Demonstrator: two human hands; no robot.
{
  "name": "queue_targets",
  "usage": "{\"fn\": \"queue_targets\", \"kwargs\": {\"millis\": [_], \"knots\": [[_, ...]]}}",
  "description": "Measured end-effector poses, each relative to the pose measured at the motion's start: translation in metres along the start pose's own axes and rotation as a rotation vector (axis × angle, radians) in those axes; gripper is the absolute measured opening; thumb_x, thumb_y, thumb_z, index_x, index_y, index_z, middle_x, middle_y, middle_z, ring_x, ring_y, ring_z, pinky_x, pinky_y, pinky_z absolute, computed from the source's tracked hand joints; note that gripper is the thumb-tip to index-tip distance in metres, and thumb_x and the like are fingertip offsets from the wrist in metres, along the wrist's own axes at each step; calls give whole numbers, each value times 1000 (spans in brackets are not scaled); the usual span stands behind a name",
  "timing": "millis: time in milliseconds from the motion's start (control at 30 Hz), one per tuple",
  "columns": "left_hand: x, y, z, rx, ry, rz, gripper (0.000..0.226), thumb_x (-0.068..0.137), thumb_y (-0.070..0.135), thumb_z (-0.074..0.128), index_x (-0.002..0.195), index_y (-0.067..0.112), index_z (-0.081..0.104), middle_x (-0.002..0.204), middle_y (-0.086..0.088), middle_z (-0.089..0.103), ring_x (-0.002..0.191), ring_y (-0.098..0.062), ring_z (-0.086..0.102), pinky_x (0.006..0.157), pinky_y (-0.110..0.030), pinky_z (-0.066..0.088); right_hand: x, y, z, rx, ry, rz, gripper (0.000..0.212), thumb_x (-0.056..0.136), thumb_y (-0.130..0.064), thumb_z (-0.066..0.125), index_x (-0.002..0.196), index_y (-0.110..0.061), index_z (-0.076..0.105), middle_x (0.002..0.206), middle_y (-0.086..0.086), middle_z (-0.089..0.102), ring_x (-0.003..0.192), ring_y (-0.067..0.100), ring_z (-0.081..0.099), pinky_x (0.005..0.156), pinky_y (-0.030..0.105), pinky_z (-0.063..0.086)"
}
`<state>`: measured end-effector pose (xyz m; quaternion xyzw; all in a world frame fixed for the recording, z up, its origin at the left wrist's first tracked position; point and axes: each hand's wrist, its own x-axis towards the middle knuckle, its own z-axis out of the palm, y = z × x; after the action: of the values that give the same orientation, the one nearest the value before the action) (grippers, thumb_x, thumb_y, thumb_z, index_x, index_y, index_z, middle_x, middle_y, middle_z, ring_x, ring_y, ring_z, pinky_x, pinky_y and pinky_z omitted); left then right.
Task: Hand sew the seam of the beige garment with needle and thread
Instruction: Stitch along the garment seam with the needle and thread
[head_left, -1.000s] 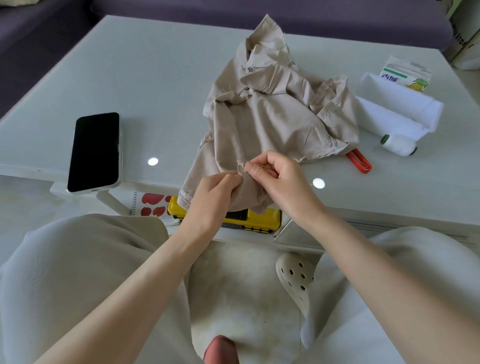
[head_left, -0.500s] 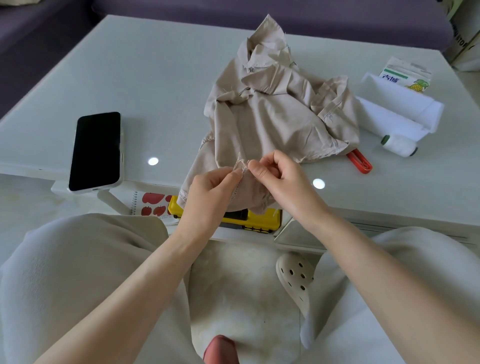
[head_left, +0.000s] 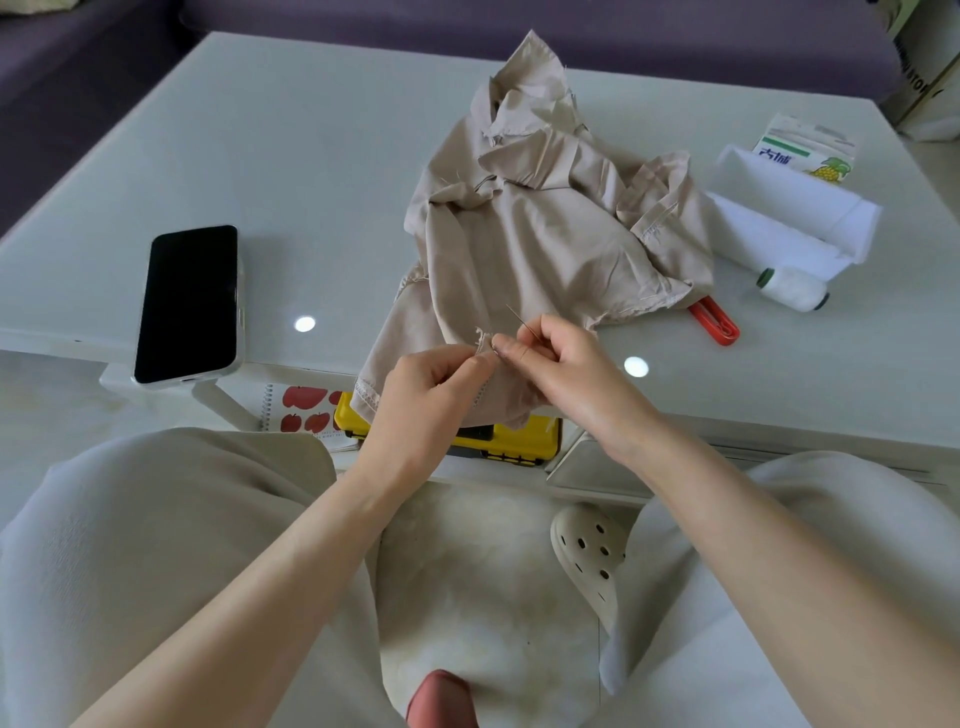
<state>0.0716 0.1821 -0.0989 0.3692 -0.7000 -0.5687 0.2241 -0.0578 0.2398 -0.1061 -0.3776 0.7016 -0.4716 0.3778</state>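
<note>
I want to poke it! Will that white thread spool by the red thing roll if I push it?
Probably: the white thread spool lies on its side on the smooth table, so a nudge would likely roll it. It looks small, so probably light. The folded white cloth beside it might stop it.

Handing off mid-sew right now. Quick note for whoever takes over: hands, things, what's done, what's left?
Hands: the left hand pinches the frayed seam edge of the beige garment. The right hand pinches the needle, tip pointing up and away, right beside that edge.
Things: the garment's bulk lies on the table, with the thread spool to its right. The thread is too fine to see.
Done: stitch count cannot be told.
Left: sew the seam, knot, cut.
</note>
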Motion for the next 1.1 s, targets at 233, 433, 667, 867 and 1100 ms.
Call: {"fn": "queue_targets", "kwargs": {"millis": [233,433,667,867,1100], "knots": [[4,-3,-2,-31,33,18,43,93,26,57,59,6,40,49,8,30,46,-7,28,46,-17,26,-3,-2,2,-71,26,-13,24,94,-36,53,77,-20,48,66,-6,42,59,3,44,61,21,44],[11,-7,-9,-49,127,5,44,93,27,56,81,-15,54,63,-18,43,60,-23,37,56,-36,32,-13,-3,-3,-52,159,-116,31,103,-19,30,82,-24,51,50,-14,37,44,3,34,45,14,28],[13,-9,-10,-39,197,40,46,88,33,61,82,-13,58,67,-30,49,60,-33,42,55,-49,46,-20,0,1,-207,111,-345,12,97,-6,47,92,-10,57,63,-1,55,53,4,46,54,11,34],[12,-7,-10,-39,241,48,15,91,18,61,80,9,67,74,-28,58,65,-36,53,65,-59,49,-20,6,3,-254,125,-376,8,95,-7,52,89,-10,57,64,0,63,60,14,55,57,21,44],[11,-7,-11,-91,250,16,19,92,21,60,79,10,67,80,-31,58,67,-36,54,65,-64,49,-18,10,2,-284,105,-372,6,93,-7,56,93,-6,62,67,-6,65,64,13,61,60,24,49]]}}
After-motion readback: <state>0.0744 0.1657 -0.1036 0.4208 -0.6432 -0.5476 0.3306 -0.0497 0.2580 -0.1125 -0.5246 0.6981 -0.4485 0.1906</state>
